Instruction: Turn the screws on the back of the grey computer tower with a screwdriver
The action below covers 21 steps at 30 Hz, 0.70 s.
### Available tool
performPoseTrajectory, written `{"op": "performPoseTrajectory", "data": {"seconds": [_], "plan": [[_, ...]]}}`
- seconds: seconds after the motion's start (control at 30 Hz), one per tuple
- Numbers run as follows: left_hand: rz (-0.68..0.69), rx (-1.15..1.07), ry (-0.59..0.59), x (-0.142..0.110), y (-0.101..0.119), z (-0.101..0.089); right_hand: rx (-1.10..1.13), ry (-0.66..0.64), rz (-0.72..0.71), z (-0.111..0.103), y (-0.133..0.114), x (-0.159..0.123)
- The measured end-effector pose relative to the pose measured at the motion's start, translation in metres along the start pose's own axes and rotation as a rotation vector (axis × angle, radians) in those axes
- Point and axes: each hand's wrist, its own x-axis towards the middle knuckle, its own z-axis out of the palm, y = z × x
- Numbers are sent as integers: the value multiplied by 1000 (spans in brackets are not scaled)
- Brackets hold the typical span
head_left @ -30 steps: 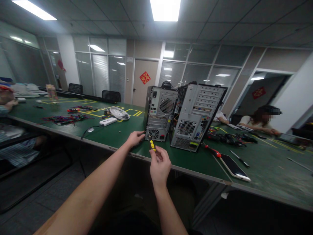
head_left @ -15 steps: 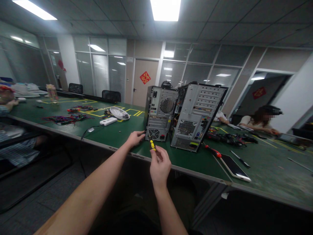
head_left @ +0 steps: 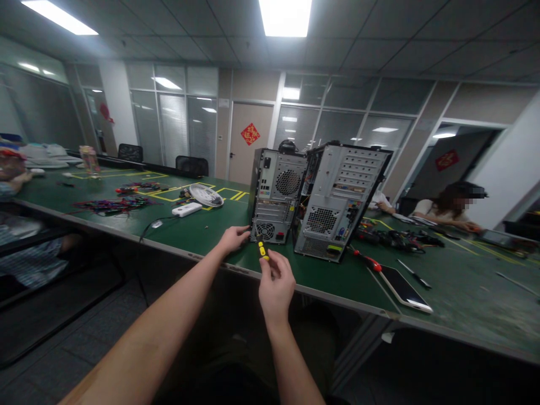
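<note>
Office-type room: glass partitions, ceiling lights, a door [head_left: 241, 160] with a red diamond sign [head_left: 250, 134] well beyond both hands. Green table [head_left: 223, 222] with yellow tape lines runs across in front of them.

Right hand [head_left: 276, 281]: thumb and fingers closed on the yellow-black screwdriver [head_left: 262, 248], gripped near its handle end. Tool tilts up and away from the hand, front end at the lower back of the smaller PC tower [head_left: 276, 197], by the fan grille. Exact contact point too small to tell.

Left hand [head_left: 234, 239]: low, beside that tower's bottom left corner, fingers stretched toward it. Fingertips partly hidden, so can't tell if they pinch anything.

Both towers upright, backs facing the hands. Smaller one is straight ahead of the hands; larger PC tower [head_left: 333, 202] just right of it, beyond the right hand and to its right.

Right of the right hand: red-handled screwdriver [head_left: 370, 261], phone [head_left: 405, 288] face up, dark slim tool [head_left: 415, 274] near it. Black cable bundle [head_left: 396, 239] farther out, then a seated person [head_left: 447, 205] in a dark cap.

Left of the left hand, farther out: white power strip [head_left: 187, 210], white oval item [head_left: 206, 195] behind it, loose wire pile [head_left: 113, 204], clear bottle [head_left: 90, 162].
</note>
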Motion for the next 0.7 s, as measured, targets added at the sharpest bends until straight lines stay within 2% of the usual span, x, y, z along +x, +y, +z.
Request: {"op": "performPoseTrajectory", "data": {"seconds": [0.13, 0.33, 0.57, 0.7], "plan": [[-1, 16, -1, -2, 4, -1, -50, -13, -56, -1, -3, 1], [-10, 12, 2, -3, 7, -1, 0, 3, 100, 2, 6, 0], [-4, 15, 2, -3, 7, -2, -11, -8, -20, -2, -3, 3], [0, 13, 9, -2, 4, -1, -8, 5, 23, 0, -1, 2]]}}
